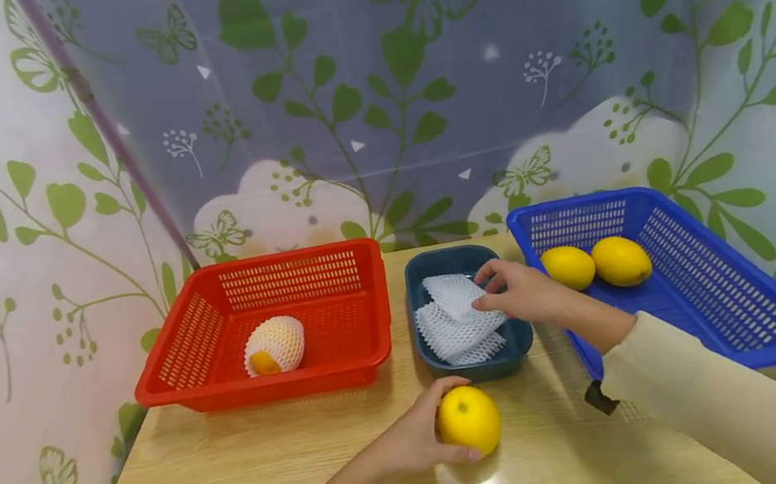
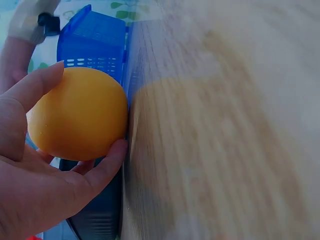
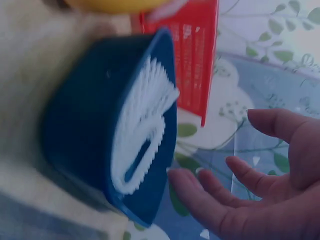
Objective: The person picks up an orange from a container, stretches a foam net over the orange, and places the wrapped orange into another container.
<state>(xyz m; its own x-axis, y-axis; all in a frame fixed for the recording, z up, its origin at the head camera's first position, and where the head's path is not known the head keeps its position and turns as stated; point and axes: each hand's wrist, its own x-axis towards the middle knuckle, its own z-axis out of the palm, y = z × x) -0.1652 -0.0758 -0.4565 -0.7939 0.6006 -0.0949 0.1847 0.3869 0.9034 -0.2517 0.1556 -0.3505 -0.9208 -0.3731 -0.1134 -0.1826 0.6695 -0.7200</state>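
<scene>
My left hand [image 1: 417, 434] grips a round yellow fruit [image 1: 472, 422] at the front of the table, thumb on the near side and fingers round the far side. In the left wrist view that fruit [image 2: 80, 115] looks smooth and more orange. Over the small dark teal bin [image 1: 437, 370] hovers my right hand [image 1: 519, 289], its fingers spread and loosely bent. White foam net sleeves [image 1: 457, 328] lie heaped in the bin. The right wrist view shows a gap between the fingers [image 3: 200, 195] and the nets [image 3: 137, 135], with nothing held.
At the left stands a red basket [image 1: 289, 386] holding one fruit in a foam net [image 1: 278, 342]. A blue basket [image 1: 725, 283] at the right holds two yellow fruits [image 1: 620, 262]. A patterned curtain [image 1: 354, 113] hangs right behind the baskets. The wooden table [image 1: 241, 465] extends in front.
</scene>
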